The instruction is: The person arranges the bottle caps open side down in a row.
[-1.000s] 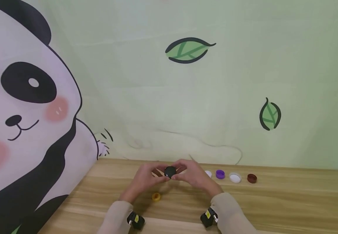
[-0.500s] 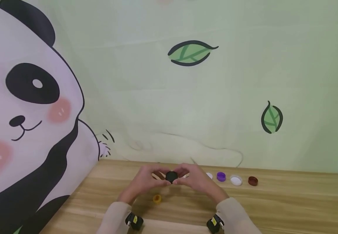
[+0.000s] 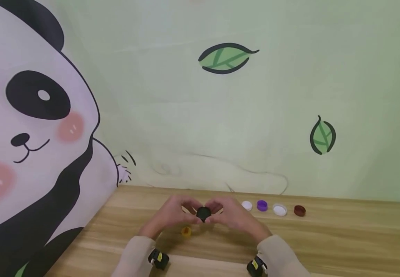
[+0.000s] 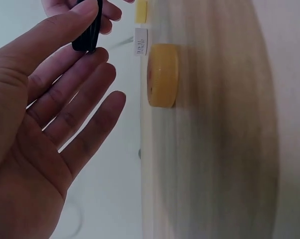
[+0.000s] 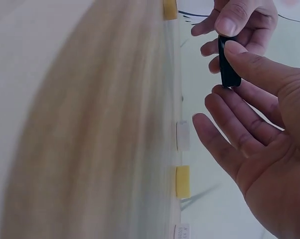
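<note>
**Pinching a black cap [image 3: 204, 214] between left hand [image 3: 175, 211] and right hand [image 3: 230, 212]**

At lower centre of the head view, the cap is sitting squarely between the two hands and clear of the bench [image 3: 352, 240], so neither hand is lying nearer. Being round, it is showing no long axis from above; its dark disc is facing the head camera, while both wrist views are catching it edge-on as a slim slab. Each hand is nearly closed at thumb and fingertips, gripping its own side of the rim, with the lower fingers lying loose and fairly straight.

A yellow cap [image 3: 186, 231] with a ribbed, slightly translucent wall is resting below the hands in the frame, closer to the left one. Right of centre, a white cap [image 3: 246, 206], a hollow purple cap [image 3: 262, 206], a whitish cap [image 3: 280, 209] with a raised rim and a glossy brown cap [image 3: 300, 211] are lining the pale, streaky wood grain.
</note>
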Demonstrator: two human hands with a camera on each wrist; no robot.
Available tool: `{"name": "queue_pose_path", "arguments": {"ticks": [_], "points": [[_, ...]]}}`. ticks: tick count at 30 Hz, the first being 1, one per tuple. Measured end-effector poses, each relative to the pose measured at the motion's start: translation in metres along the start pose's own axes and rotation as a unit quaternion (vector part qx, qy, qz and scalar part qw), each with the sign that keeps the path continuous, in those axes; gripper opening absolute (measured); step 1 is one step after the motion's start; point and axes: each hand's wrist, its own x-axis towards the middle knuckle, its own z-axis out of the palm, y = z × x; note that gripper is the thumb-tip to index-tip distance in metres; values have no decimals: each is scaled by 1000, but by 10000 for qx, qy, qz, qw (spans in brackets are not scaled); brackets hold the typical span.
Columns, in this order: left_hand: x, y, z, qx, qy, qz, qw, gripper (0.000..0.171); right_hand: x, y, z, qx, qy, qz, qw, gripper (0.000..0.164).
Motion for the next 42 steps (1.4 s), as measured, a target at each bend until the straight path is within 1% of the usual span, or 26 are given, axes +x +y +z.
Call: {"name": "queue_pose_path", "arguments": {"ticks": [6,10,16,20,24,30,31,37,42], "points": [[2,1,-1,-158,-298,-15,9994,29,0,1,-2,-50,-155,103,9998,28],[1,2,-2,-238,-471,-93,9986,29,-2,0,-2,-77,-253,121,9996,30],[4,3,-2,-51,-646,-308,9974,28,-3,-1,-3,-85,-363,190,9991,31],[6,4,0,-38,-769,-441,9961,28,-4,-1,-3,-28,-439,189,9989,30],[3,4,2,5,-843,-375,9957,28,-6,-1,2,25,-528,221,9984,29],[-7,1,3,237,-818,-317,9959,29,-7,-2,11,68,-729,243,9970,28],[-8,1,3,236,-820,-354,9957,29,-7,-3,12,52,-726,263,9970,28],[-6,1,5,219,-889,-442,9948,29,-9,-6,11,-160,-706,365,9967,30],[-2,2,7,284,-933,-389,9945,30,-10,-6,10,-273,-698,397,9964,30]]}}
